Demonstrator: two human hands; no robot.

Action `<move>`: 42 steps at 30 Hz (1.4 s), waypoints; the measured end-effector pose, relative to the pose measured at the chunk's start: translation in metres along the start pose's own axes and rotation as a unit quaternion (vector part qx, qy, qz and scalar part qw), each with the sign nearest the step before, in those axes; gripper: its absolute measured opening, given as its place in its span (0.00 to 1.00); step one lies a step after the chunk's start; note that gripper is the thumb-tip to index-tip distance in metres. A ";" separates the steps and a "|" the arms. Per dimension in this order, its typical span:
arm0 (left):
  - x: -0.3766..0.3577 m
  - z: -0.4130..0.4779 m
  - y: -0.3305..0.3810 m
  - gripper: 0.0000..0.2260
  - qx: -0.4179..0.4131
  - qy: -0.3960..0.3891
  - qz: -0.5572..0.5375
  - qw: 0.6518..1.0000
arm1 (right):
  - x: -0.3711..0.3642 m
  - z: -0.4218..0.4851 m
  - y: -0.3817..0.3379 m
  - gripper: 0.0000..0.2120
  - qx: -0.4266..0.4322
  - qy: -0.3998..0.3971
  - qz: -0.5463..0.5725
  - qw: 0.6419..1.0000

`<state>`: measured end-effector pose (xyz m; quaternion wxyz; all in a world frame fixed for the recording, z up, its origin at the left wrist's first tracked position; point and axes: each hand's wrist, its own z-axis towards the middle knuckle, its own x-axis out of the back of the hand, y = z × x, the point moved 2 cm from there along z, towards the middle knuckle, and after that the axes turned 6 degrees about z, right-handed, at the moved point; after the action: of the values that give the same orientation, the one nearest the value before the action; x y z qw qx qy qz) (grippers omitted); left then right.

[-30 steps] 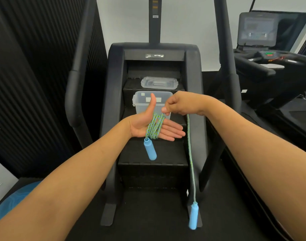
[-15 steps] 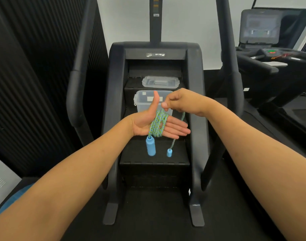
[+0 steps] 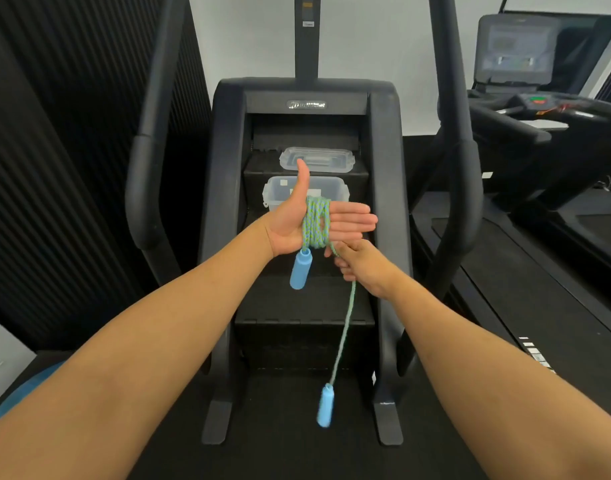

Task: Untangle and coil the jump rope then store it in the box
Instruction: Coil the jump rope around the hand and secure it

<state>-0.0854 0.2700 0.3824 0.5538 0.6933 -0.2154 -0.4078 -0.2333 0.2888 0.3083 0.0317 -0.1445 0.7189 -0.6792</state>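
Flat left hand (image 3: 286,224) is carrying the coiled green-blue braided jump rope (image 3: 317,221) (seemingly limp and light) while right hand (image 3: 363,266) is pinching its tail close in.

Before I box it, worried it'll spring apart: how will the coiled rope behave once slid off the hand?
Probably floppy: the free rope hangs limp below the right hand. The coil on the left hand likely slackens, as nothing ties it. The dangling handle looks blurred, so apt to swing.

right hand (image 3: 361,266) pulled rope (image 3: 347,317) downward; free handle (image 3: 325,405) swung low.
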 end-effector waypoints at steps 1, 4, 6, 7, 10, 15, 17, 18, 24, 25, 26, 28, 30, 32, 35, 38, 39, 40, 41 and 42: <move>0.001 0.003 0.003 0.58 -0.004 0.012 -0.002 1.000 | -0.005 -0.001 -0.002 0.15 0.000 0.001 -0.001 1.000; 0.010 0.009 0.006 0.58 -0.014 0.065 -0.006 0.998 | -0.017 0.000 -0.014 0.14 0.017 0.007 -0.059 0.998; 0.017 0.010 0.004 0.57 -0.021 0.096 -0.001 0.995 | -0.019 0.001 -0.022 0.15 0.021 0.007 -0.095 0.995; 0.021 0.009 0.003 0.56 -0.025 0.111 0.000 0.993 | -0.018 -0.001 -0.026 0.15 0.022 -0.002 -0.122 0.992; 0.037 0.007 -0.003 0.57 -0.035 0.159 -0.020 0.986 | -0.016 -0.010 -0.040 0.15 0.009 -0.073 -0.215 0.974; 0.046 -0.002 -0.014 0.57 0.026 0.135 0.033 0.990 | -0.005 -0.018 -0.087 0.16 0.043 -0.116 -0.342 0.931; 0.030 -0.002 -0.015 0.51 0.042 0.114 0.051 0.991 | 0.000 -0.017 -0.102 0.19 0.049 -0.131 -0.350 0.926; 0.023 0.000 -0.014 0.49 0.048 0.104 0.054 0.992 | 0.002 -0.017 -0.107 0.21 0.046 -0.138 -0.351 0.925; 0.009 0.001 -0.007 0.62 0.119 -0.007 0.119 0.986 | 0.023 -0.007 -0.120 0.18 0.029 -0.127 -0.309 0.942; 0.007 0.000 -0.005 0.63 0.129 -0.024 0.113 0.985 | 0.027 -0.006 -0.120 0.19 0.032 -0.119 -0.303 0.945; 0.005 -0.001 -0.004 0.64 0.138 -0.036 0.112 0.983 | 0.031 -0.006 -0.119 0.19 0.034 -0.112 -0.295 0.948; 0.002 -0.003 -0.004 0.64 0.161 -0.052 0.120 0.978 | 0.034 -0.007 -0.119 0.19 0.039 -0.109 -0.282 0.953; 0.001 -0.003 -0.007 0.63 0.176 -0.054 0.130 0.974 | 0.031 -0.009 -0.120 0.19 0.043 -0.117 -0.272 0.954; 0.003 0.000 -0.011 0.63 0.172 -0.031 0.128 0.976 | 0.026 -0.011 -0.122 0.19 0.042 -0.115 -0.272 0.955; 0.006 0.007 -0.015 0.61 0.140 0.042 0.103 0.984 | 0.017 -0.019 -0.129 0.18 0.040 -0.146 -0.297 0.943; 0.011 0.014 -0.014 0.51 0.062 0.159 0.002 0.985 | 0.004 -0.029 -0.130 0.17 0.021 -0.207 -0.335 0.919; 0.014 0.015 -0.012 0.51 0.037 0.191 -0.037 0.980 | 0.000 -0.032 -0.127 0.17 0.015 -0.216 -0.351 0.911; 0.017 0.016 -0.009 0.53 0.016 0.207 -0.069 0.976 | -0.003 -0.034 -0.122 0.17 0.012 -0.221 -0.368 0.903; 0.018 0.015 -0.005 0.57 -0.005 0.197 -0.107 0.974 | -0.007 -0.036 -0.116 0.16 0.010 -0.224 -0.383 0.896; 0.018 0.015 -0.002 0.61 -0.021 0.176 -0.147 0.973 | -0.009 -0.037 -0.109 0.16 0.008 -0.227 -0.396 0.890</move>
<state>-0.0871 0.2485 0.3744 0.5313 0.7665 -0.0016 -0.3609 -0.2157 0.3229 0.4168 -0.0766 -0.5674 0.5697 -0.5896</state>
